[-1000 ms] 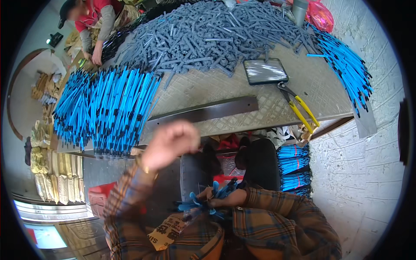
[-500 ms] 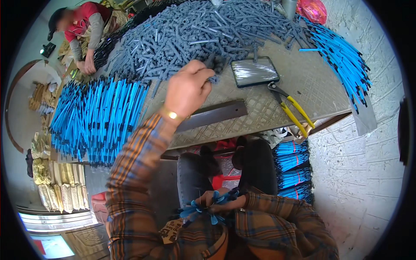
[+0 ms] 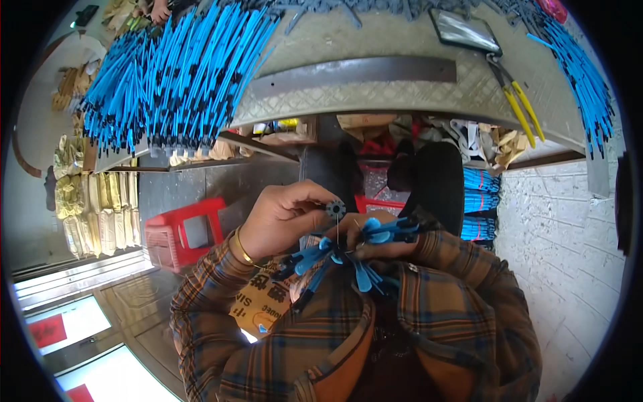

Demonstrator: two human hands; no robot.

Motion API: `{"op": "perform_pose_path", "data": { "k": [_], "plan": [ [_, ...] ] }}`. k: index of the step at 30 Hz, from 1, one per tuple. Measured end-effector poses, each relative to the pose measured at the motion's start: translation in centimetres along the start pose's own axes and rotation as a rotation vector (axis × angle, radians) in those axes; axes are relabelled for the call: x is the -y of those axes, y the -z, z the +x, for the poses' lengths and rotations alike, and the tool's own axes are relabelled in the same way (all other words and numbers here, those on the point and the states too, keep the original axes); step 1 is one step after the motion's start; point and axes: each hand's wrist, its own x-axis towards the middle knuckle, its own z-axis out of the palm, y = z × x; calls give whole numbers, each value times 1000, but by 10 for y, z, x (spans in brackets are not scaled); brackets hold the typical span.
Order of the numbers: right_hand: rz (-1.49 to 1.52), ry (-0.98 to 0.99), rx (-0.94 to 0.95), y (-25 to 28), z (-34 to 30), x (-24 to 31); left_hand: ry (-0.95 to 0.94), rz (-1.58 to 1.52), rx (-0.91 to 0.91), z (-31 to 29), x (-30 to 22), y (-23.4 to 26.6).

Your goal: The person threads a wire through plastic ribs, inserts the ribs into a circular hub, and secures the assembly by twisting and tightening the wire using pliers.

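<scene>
Near my lap, my left hand (image 3: 284,218) pinches a small dark grey plastic part (image 3: 335,209) between thumb and fingertips. Its round, notched end with a central hole faces up. Just below it, my right hand (image 3: 385,246) grips a bundle of blue strips with black ends (image 3: 365,276), which fan out on several sides. A thin metal wire (image 3: 338,231) stands up from the bundle's middle, and its tip meets or lies just behind the grey part; I cannot tell whether it is inside the hole. Some right fingers are hidden by the strips.
On the table lie a metal bar (image 3: 355,71), yellow-handled pliers (image 3: 516,100), a film-wrapped dark tray (image 3: 465,31) and grey plastic parts (image 3: 395,7). Blue strips are heaped at left (image 3: 181,74) and right (image 3: 576,74). A red stool (image 3: 184,228) stands left; tied blue bundles (image 3: 479,201) lie below.
My left hand has come from the grey pile on the table down to the blue bundle, bringing a grey part. My right hand still holds the bundle. The view has tilted downward.
</scene>
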Motion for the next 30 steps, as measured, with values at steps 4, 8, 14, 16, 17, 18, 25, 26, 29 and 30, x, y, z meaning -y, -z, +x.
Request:
{"op": "perform_pose_path", "data": {
  "k": [4,8,14,16,17,18,25,26,29,30],
  "plan": [
    [-29,-59,4,2,8,-16,25,-329,104,-12,7,-6],
    [-141,-6,25,-3,16,-18,-80,-317,126,-23,21,-3],
    [-168,6,-6,-10,14,-9,-118,-293,185,-21,25,2],
    [-166,-34,-3,-8,14,-10,-158,-260,216,-19,26,3],
    [-166,-74,0,-6,14,-10,-155,-260,217,-19,26,3],
    [-166,-113,4,-5,13,-10,-118,-272,199,-19,25,2],
    [-168,30,-42,-3,16,-17,-81,-271,195,-13,22,1],
    [-221,57,-47,-2,17,-20,-89,-260,209,-13,23,2],
    [-244,60,-70,-1,16,-30,-104,-238,239,-13,24,5],
    [-257,62,-81,0,16,-31,-142,-215,262,-12,25,7]
  ]
}}
